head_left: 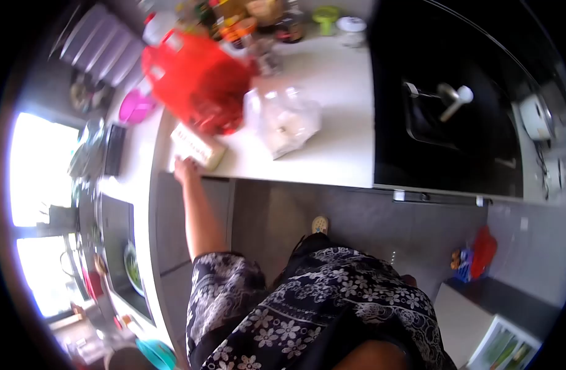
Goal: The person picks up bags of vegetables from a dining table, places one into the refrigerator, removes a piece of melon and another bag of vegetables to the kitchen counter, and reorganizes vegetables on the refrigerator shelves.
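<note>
My left hand [185, 169] reaches forward to the counter's front left corner, its fingers closed on the near edge of a pale rectangular packet [198, 147] with dark lettering. The packet lies on the white counter [332, 161]. Just behind it is a bulging red plastic bag [196, 80]. A clear plastic bag [286, 123] with something whitish inside sits to the right of the packet. My right hand is not in view.
Bottles and jars, a green item [325, 20] and a white-lidded jar [352, 31] line the back. A black hob [443, 148] is on the right. A pink bowl [135, 106] and a sink [126, 246] are on the left.
</note>
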`<state>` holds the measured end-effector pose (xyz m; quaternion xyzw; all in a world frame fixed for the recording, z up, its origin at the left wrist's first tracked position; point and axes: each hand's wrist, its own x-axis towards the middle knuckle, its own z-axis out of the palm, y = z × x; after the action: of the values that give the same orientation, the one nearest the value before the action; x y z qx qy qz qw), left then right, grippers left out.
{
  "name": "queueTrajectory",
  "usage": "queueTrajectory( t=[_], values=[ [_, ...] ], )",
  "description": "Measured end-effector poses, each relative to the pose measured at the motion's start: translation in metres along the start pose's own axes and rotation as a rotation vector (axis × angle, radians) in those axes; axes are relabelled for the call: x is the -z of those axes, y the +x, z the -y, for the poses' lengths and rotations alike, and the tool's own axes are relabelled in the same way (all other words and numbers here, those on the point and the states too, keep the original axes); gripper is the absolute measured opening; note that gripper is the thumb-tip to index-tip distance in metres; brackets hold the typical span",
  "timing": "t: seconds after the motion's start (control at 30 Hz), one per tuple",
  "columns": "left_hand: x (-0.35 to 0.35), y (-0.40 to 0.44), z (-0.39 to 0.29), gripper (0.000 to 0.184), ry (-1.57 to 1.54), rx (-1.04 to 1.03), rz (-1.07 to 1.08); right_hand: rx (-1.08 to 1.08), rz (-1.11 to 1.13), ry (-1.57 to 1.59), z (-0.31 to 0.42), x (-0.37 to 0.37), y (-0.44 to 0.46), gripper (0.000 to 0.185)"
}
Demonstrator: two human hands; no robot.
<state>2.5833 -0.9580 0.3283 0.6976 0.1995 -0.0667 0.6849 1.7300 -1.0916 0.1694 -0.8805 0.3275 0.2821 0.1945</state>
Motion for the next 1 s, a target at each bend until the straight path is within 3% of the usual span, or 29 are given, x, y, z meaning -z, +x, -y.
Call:
queueTrajectory(
  t=[0.03, 0.07, 0.1, 0.13, 0.17, 0.2, 0.23, 0.27, 0.3, 0.33, 0.37, 0.43, 0.47, 0.5, 0.53, 0.57, 0.6, 0.63, 0.7, 0.8, 0.87, 0.9, 1.0],
  values=[
    [0.002, 0.033, 0.019, 0.035, -0.173, -0.268, -0.063, -0.081, 0.007, -0.042, 0.014, 0.007, -0.002, 0.01],
    [0.002, 0.013, 0.004, 0.032, -0.326, -0.359, 0.114, -0.106, 0.069, 0.07, 0.019, 0.012, 0.0, 0.011],
    [0.003, 0.007, -0.012, 0.03, -0.265, -0.424, 0.119, -0.05, -0.029, 0.112, 0.021, -0.005, 0.0, 0.012],
    [-0.009, -0.032, -0.038, 0.03, -0.133, -0.497, 0.143, 0.01, -0.125, 0.148, 0.019, -0.022, 0.001, 0.014],
    [-0.01, -0.034, -0.046, 0.033, 0.315, -0.736, 0.098, -0.227, 0.102, 0.322, 0.029, -0.024, 0.01, 0.014],
    [-0.011, -0.037, -0.055, 0.036, 0.727, -0.986, -0.045, -0.193, -0.002, 0.317, 0.029, -0.035, 0.014, 0.015],
    [-0.025, -0.048, -0.051, 0.04, 0.509, -1.223, -0.034, -0.271, -0.006, 0.416, 0.028, -0.035, 0.009, 0.016],
    [-0.046, -0.156, -0.079, 0.042, 0.625, -1.659, -0.09, -0.35, -0.019, 0.517, 0.026, -0.035, 0.003, 0.018],
    [-0.06, -0.222, -0.09, 0.037, 0.373, -1.713, -0.002, -0.428, -0.04, 0.616, 0.025, -0.034, -0.005, 0.021],
    [-0.072, -0.269, -0.093, 0.033, 0.114, -1.593, 0.168, -0.371, 0.013, 0.439, 0.025, -0.029, -0.022, 0.021],
    [-0.08, -0.315, -0.094, 0.03, -0.085, -1.436, 0.339, -0.435, -0.032, 0.486, 0.026, -0.039, -0.035, 0.021],
    [-0.093, -0.392, -0.078, 0.024, -0.289, -1.218, 0.624, -0.677, -0.164, 0.859, 0.016, -0.059, -0.046, 0.023],
    [-0.097, -0.398, -0.06, 0.024, -0.259, -1.403, 0.62, -0.767, -0.162, 1.028, 0.019, -0.071, -0.071, 0.025],
    [-0.089, -0.443, -0.054, 0.023, 0.099, -1.883, 0.366, -0.819, -0.204, 1.132, 0.02, -0.08, -0.091, 0.026],
    [-0.094, -0.487, -0.029, 0.022, -0.169, -1.401, 0.849, -0.878, -0.239, 1.23, 0.022, -0.088, -0.112, 0.028],
    [-0.094, -0.513, -0.011, 0.027, -0.048, -1.228, 1.093, -0.933, -0.224, 1.321, 0.019, -0.117, -0.125, 0.029],
    [-0.109, -0.531, 0.002, 0.022, -0.043, -1.399, 1.259, -1.019, -0.299, 1.433, 0.025, -0.143, -0.141, 0.027],
    [-0.101, -0.586, 0.015, 0.021, -0.171, -1.487, 1.253, -1.075, -0.333, 1.544, 0.03, -0.169, -0.161, 0.025],
    [-0.099, -0.656, 0.03, 0.018, -0.223, -1.518, 1.389, -1.208, -0.328, 1.724, 0.046, -0.218, -0.202, 0.02],
    [-0.088, -0.751, 0.062, 0.016, -0.263, -1.334, 1.609, -1.505, -0.402, 1.945, 0.089, -0.29, -0.257, 0.011],
    [-0.071, -0.809, 0.085, 0.02, -0.212, -1.225, 1.764, -1.661, -0.604, 2.089, 0.128, -0.322, -0.292, 0.014],
    [-0.064, -0.835, 0.101, 0.024, -0.178, -1.192, 1.783, -1.626, -0.556, 2.006, 0.152, -0.377, -0.288, 0.016],
    [-0.042, -0.899, 0.144, 0.028, -0.252, -1.216, 1.981, -1.836, -0.639, 2.271, 0.203, -0.39, -0.299, 0.022]
  ],
)
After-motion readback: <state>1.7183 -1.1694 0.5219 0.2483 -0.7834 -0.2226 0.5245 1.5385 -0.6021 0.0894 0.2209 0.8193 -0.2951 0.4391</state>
